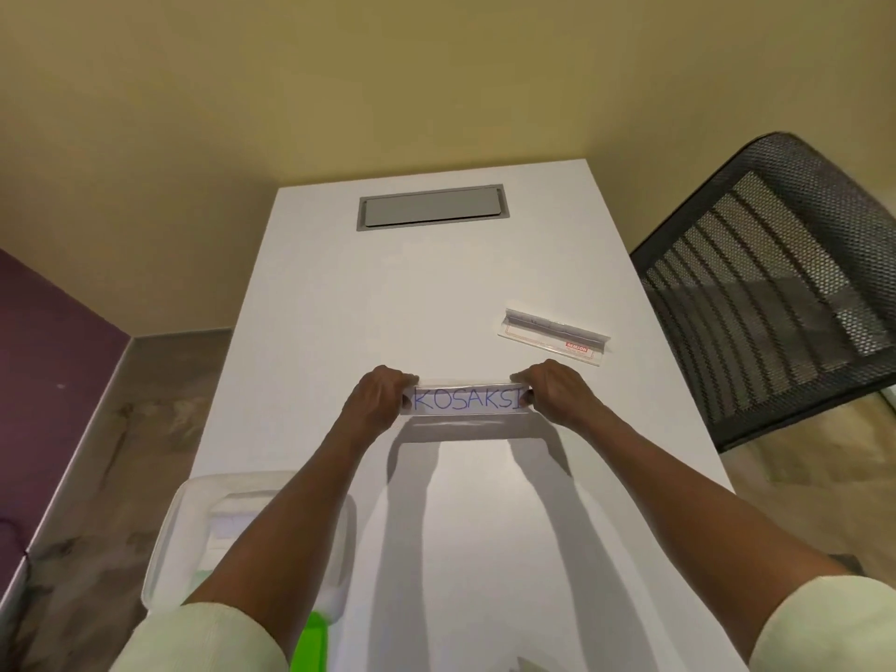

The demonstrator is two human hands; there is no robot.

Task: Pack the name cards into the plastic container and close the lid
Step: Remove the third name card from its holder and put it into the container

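A clear name card [466,399] with blue handwritten letters is held above the white table [436,293]. My left hand [378,397] grips its left end and my right hand [557,392] grips its right end. A second clear name card [553,336] with a red label lies flat on the table to the right, beyond my right hand. The translucent plastic container [194,516] stands open at the near left corner, partly hidden under my left forearm. A bright green part [312,642] shows at its near side.
A grey cable flap [431,207] is set into the far end of the table. A black mesh chair [785,283] stands close to the table's right edge. A purple wall and the floor lie to the left.
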